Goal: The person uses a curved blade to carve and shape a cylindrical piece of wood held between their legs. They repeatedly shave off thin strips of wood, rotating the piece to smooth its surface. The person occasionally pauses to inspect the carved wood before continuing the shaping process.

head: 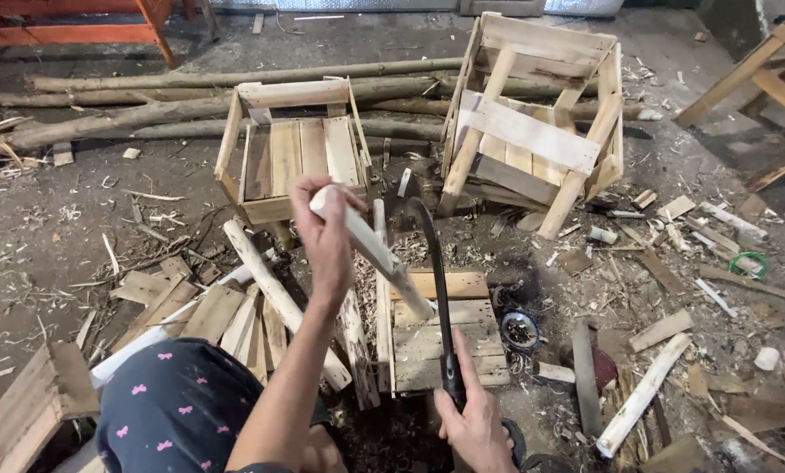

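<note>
My left hand (324,235) grips the top end of a peeled pale wooden stick (379,256), held slanting with its lower end resting on a low plank stool (427,337). My right hand (473,422) is closed around the black handle of a long dark curved blade (436,280). The blade stands nearly upright, just right of the stick, its hooked tip near the stick's upper part. My knee in dark cloth with pink bows (178,407) shows at the bottom left.
Two small wooden chairs, one upright (292,149) and one tipped (533,123), stand beyond. Long poles (191,105) lie along the back. Peeled sticks (279,298), plank offcuts and shavings litter the ground. A dark round tin (521,330) sits right of the stool.
</note>
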